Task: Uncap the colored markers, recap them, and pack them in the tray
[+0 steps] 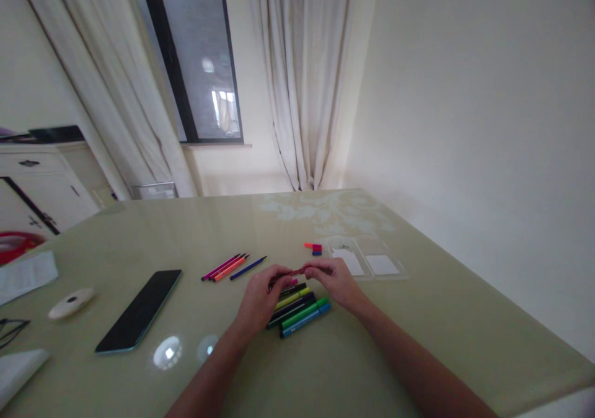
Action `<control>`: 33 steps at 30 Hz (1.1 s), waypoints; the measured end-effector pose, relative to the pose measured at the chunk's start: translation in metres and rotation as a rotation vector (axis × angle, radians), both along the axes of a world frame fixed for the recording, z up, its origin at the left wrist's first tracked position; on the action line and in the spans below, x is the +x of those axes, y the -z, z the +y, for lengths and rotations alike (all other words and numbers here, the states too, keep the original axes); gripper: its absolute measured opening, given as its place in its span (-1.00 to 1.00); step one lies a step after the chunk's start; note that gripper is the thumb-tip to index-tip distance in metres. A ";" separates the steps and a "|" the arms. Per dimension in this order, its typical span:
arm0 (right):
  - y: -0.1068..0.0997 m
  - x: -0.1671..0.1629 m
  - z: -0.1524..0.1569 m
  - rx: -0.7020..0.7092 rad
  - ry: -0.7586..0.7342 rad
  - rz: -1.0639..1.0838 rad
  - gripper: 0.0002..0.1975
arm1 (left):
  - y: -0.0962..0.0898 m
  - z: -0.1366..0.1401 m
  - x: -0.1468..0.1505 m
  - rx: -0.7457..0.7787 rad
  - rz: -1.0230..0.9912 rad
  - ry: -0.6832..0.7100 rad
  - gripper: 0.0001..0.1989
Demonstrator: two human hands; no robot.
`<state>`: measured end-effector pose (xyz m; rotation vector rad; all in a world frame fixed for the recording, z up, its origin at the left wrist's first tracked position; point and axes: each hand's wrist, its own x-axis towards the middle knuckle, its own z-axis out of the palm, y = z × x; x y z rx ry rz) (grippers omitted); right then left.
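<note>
My left hand [258,300] and my right hand [338,280] meet over the table, both closed on a dark red marker [296,272] between them. The left fingers pinch one end and the right fingers the other; whether its cap is on or off is hard to make out. Beneath the hands lie several capped markers, among them a green marker [304,316], a blue marker [305,322] and a yellow-green marker [294,299]. Further left, uncapped pens rest side by side: an orange marker [231,268], a dark blue marker [248,268] and some purplish ones. Loose caps [317,248] sit beyond my right hand.
A clear plastic case [402,271] with white inserts lies behind my right hand. To the left are a phone [139,311], a pale oval mouse-like object [71,304], papers [28,274] and part of some glasses [13,330]. A wall borders the table's right side.
</note>
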<state>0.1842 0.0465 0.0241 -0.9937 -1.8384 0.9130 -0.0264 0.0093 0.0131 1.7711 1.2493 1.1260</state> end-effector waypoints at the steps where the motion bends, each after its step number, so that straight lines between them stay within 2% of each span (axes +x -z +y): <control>1: 0.001 0.000 0.001 -0.001 0.000 -0.007 -0.79 | 0.001 0.000 0.001 0.002 0.016 -0.006 -0.75; 4: 0.005 -0.001 0.003 -0.016 -0.004 -0.033 -0.78 | 0.003 0.002 0.002 0.051 0.156 -0.027 -0.74; 9: 0.012 -0.013 0.002 -0.054 -0.013 0.044 -0.75 | 0.004 0.002 0.002 0.228 0.695 -0.077 -0.78; 12: 0.013 -0.017 -0.002 -0.093 -0.041 0.117 -0.71 | 0.004 -0.001 0.005 0.251 0.853 -0.048 -0.77; 17: 0.015 -0.013 -0.004 -0.134 -0.087 0.111 -0.70 | -0.001 -0.008 0.011 0.144 0.920 0.038 -0.74; 21: 0.018 -0.011 -0.004 -0.137 -0.090 0.115 -0.68 | -0.004 -0.007 0.009 0.127 0.947 0.059 -0.76; 27: 0.022 -0.013 -0.004 -0.143 -0.069 0.076 -0.62 | 0.001 -0.005 0.015 0.028 0.919 0.042 -0.66; 30: 0.020 -0.015 -0.006 -0.168 -0.096 0.114 -0.61 | 0.000 -0.007 0.017 0.011 0.897 0.056 -0.69; 33: 0.013 -0.020 -0.006 -0.103 -0.073 0.079 -0.63 | -0.001 -0.008 0.014 -0.009 0.841 0.040 -0.73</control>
